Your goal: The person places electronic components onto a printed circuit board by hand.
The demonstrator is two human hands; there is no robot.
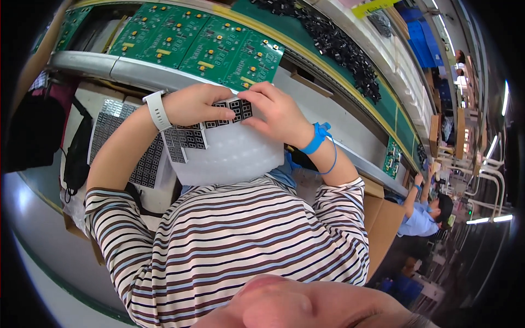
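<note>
A white foam sheet (pixel 235 156) lies in front of my body, with black seven-segment displays (pixel 185 138) in rows on its left part. At its far edge, my left hand (pixel 199 105) has its thumb laid over a short row of these displays, its other fingers partly hidden behind. My right hand (pixel 280 113) pinches the right end of that row between thumb and fingers. Just beyond both hands is a panel of green circuit boards (pixel 210 52) with small yellow-orange parts. A white watch band is on my left wrist, a blue strap on my right.
More sheets of displays (pixel 146 167) lie on the left. A metal rail (pixel 145 72) runs along the work line's near edge. Beyond it, many small black parts (pixel 333 46) lie heaped on a green surface. A cardboard box (pixel 383 227) stands at right; a co-worker (pixel 424 216) is farther right.
</note>
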